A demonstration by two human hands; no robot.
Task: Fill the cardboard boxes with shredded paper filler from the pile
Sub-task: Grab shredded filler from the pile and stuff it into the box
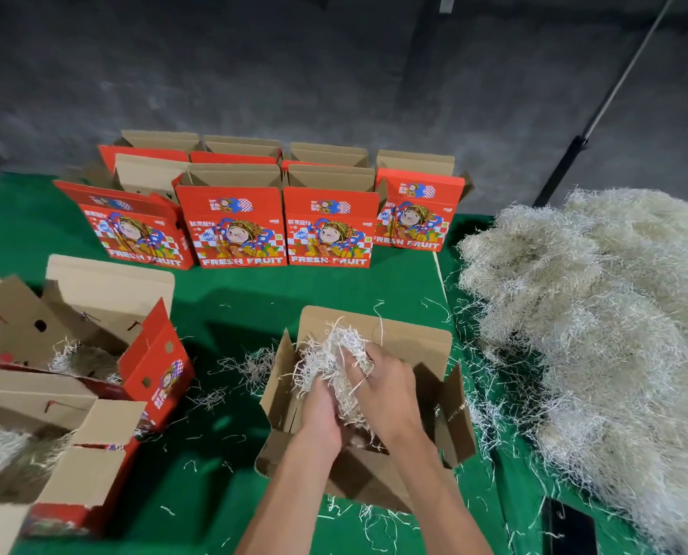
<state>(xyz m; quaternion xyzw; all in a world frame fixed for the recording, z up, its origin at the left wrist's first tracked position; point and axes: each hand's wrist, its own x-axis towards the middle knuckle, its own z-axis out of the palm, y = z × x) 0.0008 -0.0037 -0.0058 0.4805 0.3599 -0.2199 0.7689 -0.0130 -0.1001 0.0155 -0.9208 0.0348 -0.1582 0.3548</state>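
Note:
An open cardboard box (414, 346) stands on the green table in front of me, its flaps spread. Both hands are over its opening with a clump of shredded paper (326, 354) between them. My left hand (320, 414) grips the clump from the near left. My right hand (386, 386) curls its fingers over it from the right. The big pile of pale shredded paper (598, 314) lies to the right of the box. What is inside the box below the hands is hidden.
Two open red boxes holding some filler stand at the left: one (150, 354) and a nearer one (94, 466). Several upright red "FRESH FRUIT" boxes (234, 230) line the back. Loose strands litter the green cloth (234, 322). A dark flat object (570, 530) lies near the lower right.

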